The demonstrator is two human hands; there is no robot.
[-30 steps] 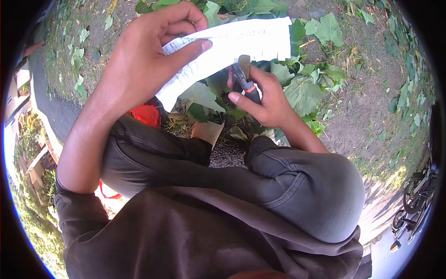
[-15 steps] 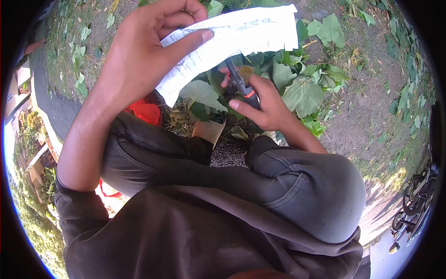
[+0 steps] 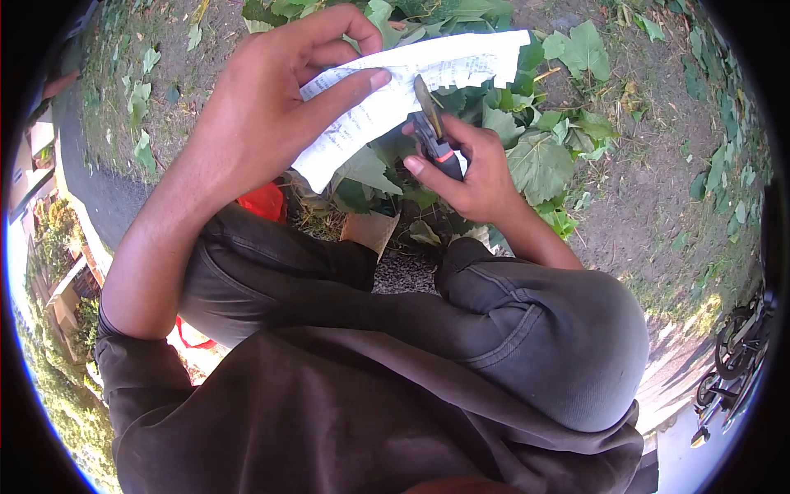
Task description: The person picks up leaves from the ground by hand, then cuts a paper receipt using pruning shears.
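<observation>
Between thumb and fingers, my left hand [image 3: 271, 107] pinches a strip of white printed paper [image 3: 481, 59], which stretches away to the right. The lower edge of the paper is jagged. My right hand [image 3: 484, 173] is wrapped round the dark handles of pruning shears [image 3: 444, 158] with orange bands. Their blade points upward and overlaps the paper's lower edge near its middle. Part of the right hand's grip is hidden behind the handles. Cut green leaves [image 3: 539, 169] lie beneath the paper and around the shears.
My crossed legs [image 3: 543, 337] are close below the hands. A red thing [image 3: 263, 202] and a brown piece of card [image 3: 370, 230] lie by my knee. More leaves [image 3: 584, 49] are scattered on bare soil. A bicycle [image 3: 732, 354] is at the far right.
The left hand and paper have shifted slightly right and down. The shears have turned more upright, and their blade has risen to the paper's lower edge.
</observation>
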